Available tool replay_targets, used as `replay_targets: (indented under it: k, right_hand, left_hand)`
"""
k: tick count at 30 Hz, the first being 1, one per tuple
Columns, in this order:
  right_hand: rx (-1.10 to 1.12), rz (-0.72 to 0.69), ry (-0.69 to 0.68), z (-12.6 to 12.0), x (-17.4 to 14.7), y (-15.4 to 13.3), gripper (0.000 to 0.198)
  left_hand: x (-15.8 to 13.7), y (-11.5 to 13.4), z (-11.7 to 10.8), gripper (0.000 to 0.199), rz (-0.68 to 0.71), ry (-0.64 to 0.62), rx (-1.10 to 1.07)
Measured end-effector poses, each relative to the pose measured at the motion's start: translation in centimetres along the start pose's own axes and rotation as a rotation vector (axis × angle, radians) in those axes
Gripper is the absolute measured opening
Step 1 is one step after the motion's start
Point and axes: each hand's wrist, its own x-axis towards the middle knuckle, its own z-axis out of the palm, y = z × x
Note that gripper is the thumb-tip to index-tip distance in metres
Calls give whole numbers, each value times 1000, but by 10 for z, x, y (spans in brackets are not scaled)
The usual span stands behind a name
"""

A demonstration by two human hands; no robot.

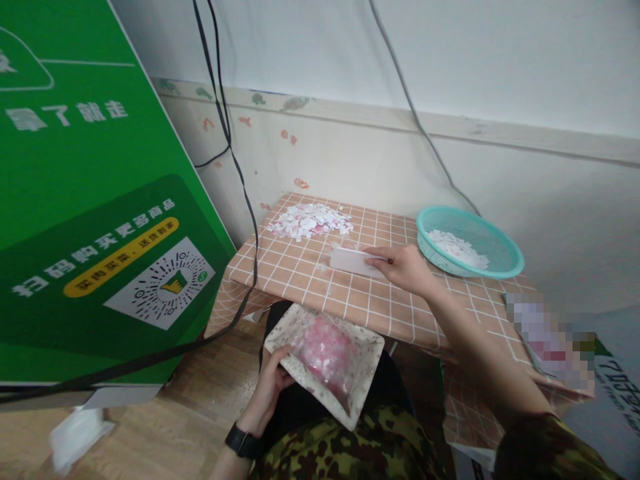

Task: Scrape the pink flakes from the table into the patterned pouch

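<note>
My left hand [275, 377] grips the left corner of a speckled square plate [295, 363], held over my lap just below the table edge. Pink and whitish bits lie heaped in a pink pile [327, 350] on the plate. Above the table, my right hand [400, 265] pinches a flat white card [350, 261] between thumb and fingers. The card stands on edge against the checked tablecloth [390, 300], with some whitish residue beside it. Further back on the cloth is a heap of small white and pink paper-like pieces [313, 221].
A turquoise plastic basket [500, 250] with white pieces [457, 248] stands at the table's right rear. A tall green panel [100, 200] rises on the left, with a black cable [250, 193] hanging in front. A white plastic bag [77, 437] lies on the floor.
</note>
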Motion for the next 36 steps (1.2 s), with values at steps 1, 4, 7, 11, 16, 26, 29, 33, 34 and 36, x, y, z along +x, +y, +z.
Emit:
replay_targets:
  k: [1,4,7,11,16,26,29,33,34,36]
  right_hand:
    - [6,-4,-4,4,0,-1,29]
    - [50,-25,-52,10,-2,-4,28]
    - [80,-15,-54,6,-6,-4,27]
    - [95,54,-7,-1,-17,-2,26]
    - [106,176,51,10,-29,4,30]
    - [345,152,-82,29,-21,-18,29]
    - [377,143,-128,24,-24,-21,29]
    - [332,233,14,14,-25,-5,32]
    - [319,264,60,11,-25,1,34]
    - [273,307,134,9,-26,10,35]
  left_hand:
    - [0,0,0,67,1,-2,1]
    - [1,-1,-1,68,-3,-13,2]
    - [0,0,0,66,1,-8,7]
    - [-2,1,2,65,8,-3,13]
    - [-2,-1,-2,64,22,-33,-4]
    - [-10,17,-4,57,88,30,-6]
    - [-10,21,-7,56,80,16,-3]
    - [-9,21,-12,60,61,-18,-22]
    - [-8,21,-13,61,59,-19,-25]
    - [-8,21,-13,61,56,-17,-26]
